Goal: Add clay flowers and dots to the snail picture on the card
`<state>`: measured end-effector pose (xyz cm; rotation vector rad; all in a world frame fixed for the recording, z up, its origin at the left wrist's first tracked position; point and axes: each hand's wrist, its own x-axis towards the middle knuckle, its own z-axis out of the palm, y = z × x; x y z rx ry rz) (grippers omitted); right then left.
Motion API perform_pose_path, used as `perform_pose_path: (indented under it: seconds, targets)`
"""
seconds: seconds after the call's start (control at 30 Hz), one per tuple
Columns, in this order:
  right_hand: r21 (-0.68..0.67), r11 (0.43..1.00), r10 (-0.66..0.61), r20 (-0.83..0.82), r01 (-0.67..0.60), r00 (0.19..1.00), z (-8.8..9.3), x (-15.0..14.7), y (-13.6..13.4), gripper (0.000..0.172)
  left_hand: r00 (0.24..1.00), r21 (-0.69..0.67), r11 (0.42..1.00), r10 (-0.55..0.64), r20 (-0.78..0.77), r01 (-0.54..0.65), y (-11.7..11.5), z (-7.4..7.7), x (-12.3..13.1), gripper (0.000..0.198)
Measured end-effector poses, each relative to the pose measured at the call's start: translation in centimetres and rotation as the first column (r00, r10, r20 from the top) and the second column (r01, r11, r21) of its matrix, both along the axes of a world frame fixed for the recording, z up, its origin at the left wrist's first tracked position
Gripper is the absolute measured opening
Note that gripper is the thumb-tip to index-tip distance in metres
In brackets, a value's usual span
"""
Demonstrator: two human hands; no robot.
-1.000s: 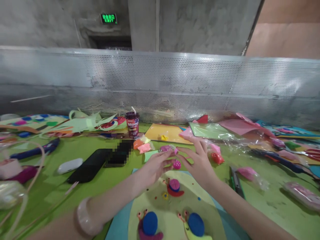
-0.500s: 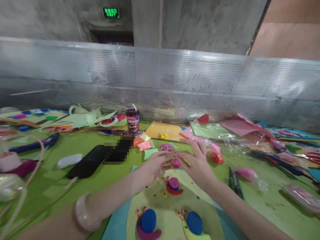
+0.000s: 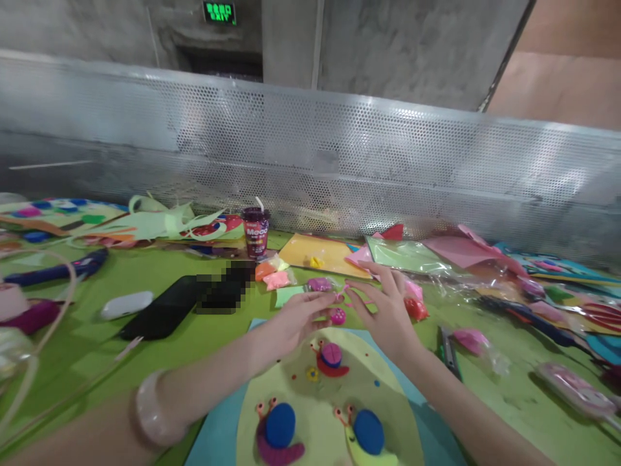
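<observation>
My left hand and my right hand meet above the far edge of a clay picture. A thin strand of pink modelling clay is pinched between the fingertips of both. Just below the fingers lies a dotted magenta clay piece. The picture has a pale yellow oval on a blue sheet. It carries a red clay snail, a purple snail and a yellow snail, plus a small yellow flower.
A black phone and a white case lie left. A drink cup stands behind, beside a yellow sheet. Bagged red clay, a cutter knife and scissors lie right. A perforated metal panel rises behind.
My fingertips have come slightly apart, and more of the pink strand shows between them. The view has shifted a little; the things on the table keep their places.
</observation>
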<state>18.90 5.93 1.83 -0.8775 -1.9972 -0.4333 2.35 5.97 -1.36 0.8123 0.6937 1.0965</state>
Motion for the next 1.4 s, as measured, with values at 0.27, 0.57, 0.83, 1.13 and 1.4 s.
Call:
perform_pose_path:
  seconds: [0.27,0.57,0.83,1.13,1.4]
  targets:
    - [-0.085,0.99,0.121,0.06,-0.116,0.991,0.2,-0.5,-0.7,0.021,0.992,0.023,0.998,-0.054,0.115,0.052,0.0,0.0,0.0,0.022]
    - [0.007,0.996,0.094,0.044,-0.094,0.995,-0.1,-0.6,-0.4,0.009,0.993,0.005,1.0,-0.024,0.117,0.023,0.0,-0.1,-0.1,0.019]
    - [0.0,0.994,0.11,-0.096,-0.11,0.989,0.8,-0.2,-0.4,0.01,0.997,-0.027,0.999,0.022,0.073,-0.02,0.0,0.0,0.0,0.017]
    - [-0.002,0.998,0.068,-0.105,-0.069,0.992,0.7,0.3,0.2,0.011,0.999,-0.02,1.0,0.007,0.052,-0.006,0.0,0.0,0.0,0.019]
    - [0.049,0.997,0.06,0.023,-0.061,0.998,0.1,-0.5,-0.5,0.015,0.995,0.011,1.0,-0.013,0.097,0.012,-0.2,0.4,-0.1,0.02]
